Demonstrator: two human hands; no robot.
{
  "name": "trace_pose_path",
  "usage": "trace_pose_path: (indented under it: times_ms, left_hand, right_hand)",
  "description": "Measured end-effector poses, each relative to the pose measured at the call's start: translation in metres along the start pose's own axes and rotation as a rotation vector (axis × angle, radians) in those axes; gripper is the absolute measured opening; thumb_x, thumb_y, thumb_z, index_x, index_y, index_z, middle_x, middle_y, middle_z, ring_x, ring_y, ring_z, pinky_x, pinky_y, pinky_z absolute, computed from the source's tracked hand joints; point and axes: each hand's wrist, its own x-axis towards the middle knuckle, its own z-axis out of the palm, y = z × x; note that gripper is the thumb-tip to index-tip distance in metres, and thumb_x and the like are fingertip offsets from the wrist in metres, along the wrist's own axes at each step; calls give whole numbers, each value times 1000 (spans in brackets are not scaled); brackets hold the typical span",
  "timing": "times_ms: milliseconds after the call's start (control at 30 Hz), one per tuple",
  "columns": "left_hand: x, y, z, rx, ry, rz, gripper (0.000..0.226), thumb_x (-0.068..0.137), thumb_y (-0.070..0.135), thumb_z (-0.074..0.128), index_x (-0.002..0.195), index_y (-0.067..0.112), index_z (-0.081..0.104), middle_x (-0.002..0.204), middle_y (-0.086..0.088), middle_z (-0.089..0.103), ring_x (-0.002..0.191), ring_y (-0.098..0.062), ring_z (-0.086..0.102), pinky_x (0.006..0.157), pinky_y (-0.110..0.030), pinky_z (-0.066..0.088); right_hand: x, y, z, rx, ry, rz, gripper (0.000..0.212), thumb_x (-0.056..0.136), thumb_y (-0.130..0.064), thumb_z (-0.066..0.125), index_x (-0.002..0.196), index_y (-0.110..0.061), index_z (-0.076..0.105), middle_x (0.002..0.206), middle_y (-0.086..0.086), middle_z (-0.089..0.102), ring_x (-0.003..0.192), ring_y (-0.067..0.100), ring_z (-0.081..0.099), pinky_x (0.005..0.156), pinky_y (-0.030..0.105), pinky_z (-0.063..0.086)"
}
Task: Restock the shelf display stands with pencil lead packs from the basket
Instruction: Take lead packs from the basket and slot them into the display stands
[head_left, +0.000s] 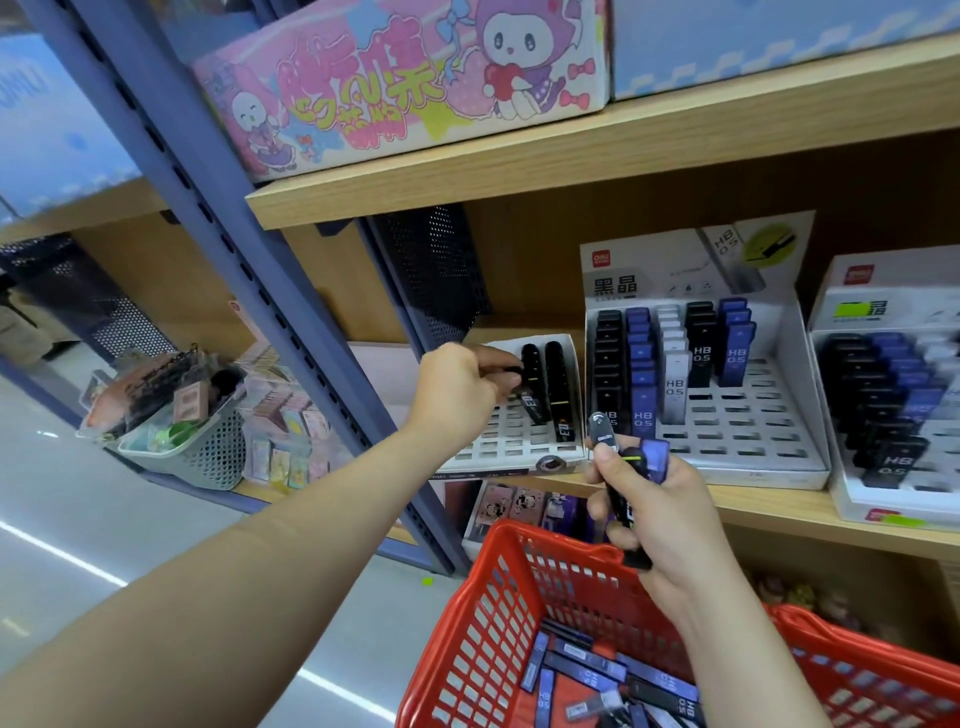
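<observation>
My left hand (460, 387) reaches to the small white display stand (498, 441) on the shelf's left and pinches a black pencil lead pack (511, 370) at the top of its black rows. My right hand (657, 512) hovers over the red basket (485, 613), gripping a bunch of lead packs (631, 467), black ones and a blue one. More blue and black packs (608, 675) lie loose in the basket's bottom. A larger white stand (737, 426) to the right holds rows of black, blue and white HB 0.5 packs, with several vacant slots.
A third stand (883, 415) full of packs sits at the far right. A pink cartoon box (395, 83) rests on the wooden shelf above. The blue metal upright (249, 270) stands left of my arm, with a grey basket (202, 447) of small goods beyond it.
</observation>
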Motion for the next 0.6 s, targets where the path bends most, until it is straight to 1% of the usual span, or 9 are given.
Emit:
trace_pose_path:
  times_ms: [67,167,267,333,400,433,533,600]
  left_hand:
    - [0,-2,-1,45,0,21,17,87,6,66,101,10,75,84,3,69,76,-5,63,74,-15,49]
    - [0,-4,0,52,-10,41,17,87,5,66,101,10,74,83,3,68,77,-7,63,78,-20,52]
    - [2,-3,3,51,13,81,13,85,6,69,91,18,68,73,8,62,72,-9,59,71,-23,49]
    - [4,-3,8,47,-2,101,14,83,6,70,87,19,66,74,9,60,74,-14,58,72,-24,50]
    - [1,-2,13,61,-39,118,11,83,5,70,92,11,70,80,4,61,79,-12,58,73,-14,47]
    - [0,-2,15,79,-31,144,12,83,5,71,94,8,72,83,3,62,80,-11,58,73,-10,45]
    - [-1,-7,16,158,61,251,13,80,6,74,92,6,76,84,3,63,82,-10,57,77,-12,43]
    - [-2,-10,14,183,98,284,12,80,3,72,91,4,76,85,1,67,84,-8,58,78,-4,40]
  right_hand:
    - [0,-1,-1,5,2,2,9,94,-14,62,102,-12,65,76,7,62,48,10,52,36,17,27]
    - [0,-2,-1,14,11,-6,7,92,-14,65,98,-13,66,75,7,65,49,10,56,37,17,27]
    - [-1,-2,0,28,23,-6,8,90,-14,67,98,-14,66,73,5,69,49,12,59,37,17,27]
    - [-2,-1,2,30,24,-3,9,89,-15,68,98,-15,66,73,5,69,50,12,59,36,17,27]
    - [-3,-1,2,32,20,-2,6,90,-16,67,96,-16,67,74,5,68,50,12,57,36,17,28]
    - [-3,-1,2,35,18,-1,5,90,-16,67,95,-17,67,74,5,68,51,12,56,36,17,28]
    - [-3,-3,3,65,19,23,8,93,-11,63,98,-16,66,74,6,68,50,12,54,36,17,26]
    - [-2,-4,3,92,18,40,12,95,-7,59,101,-16,65,73,5,69,49,12,53,35,17,25]
